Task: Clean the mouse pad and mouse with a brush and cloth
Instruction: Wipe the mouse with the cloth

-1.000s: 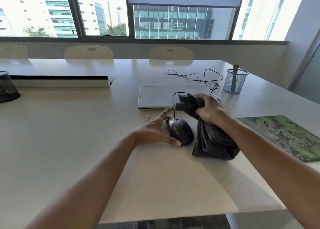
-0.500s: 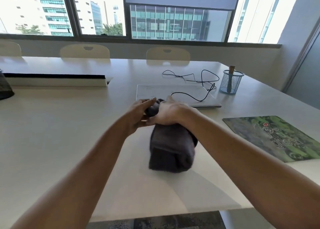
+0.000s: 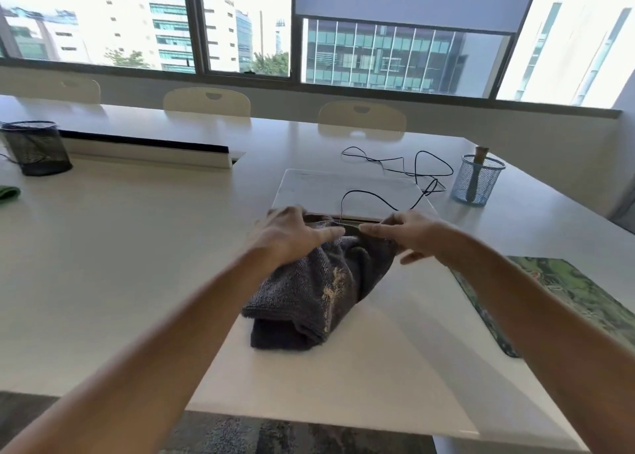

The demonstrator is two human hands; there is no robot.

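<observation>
A dark grey cloth (image 3: pixel 319 292) lies bunched on the white table (image 3: pixel 137 264), its far end wrapped over the mouse, which is hidden. My left hand (image 3: pixel 292 237) grips the cloth's far end from the left. From the right, my right hand (image 3: pixel 409 233) grips the same bundle, fingertips nearly meeting the left's. The mouse's black cable (image 3: pixel 378 199) rises from between the hands. At the right edge lies the green mouse pad (image 3: pixel 567 292), apart from both hands. A brush handle (image 3: pixel 481 152) sticks out of a blue mesh cup (image 3: pixel 476 182).
A shut white laptop (image 3: pixel 319 189) lies just beyond the hands, with the cable looped across it. A black mesh cup (image 3: pixel 36 147) and a green object (image 3: pixel 8 192) sit far left. A long white cable box (image 3: pixel 144 151) crosses the table. Chairs (image 3: pixel 206 104) line the far side.
The cloth went from beside the mouse to over it, and both hands closed round the bundle. My right hand has shifted slightly right, opening a gap where the cable shows.
</observation>
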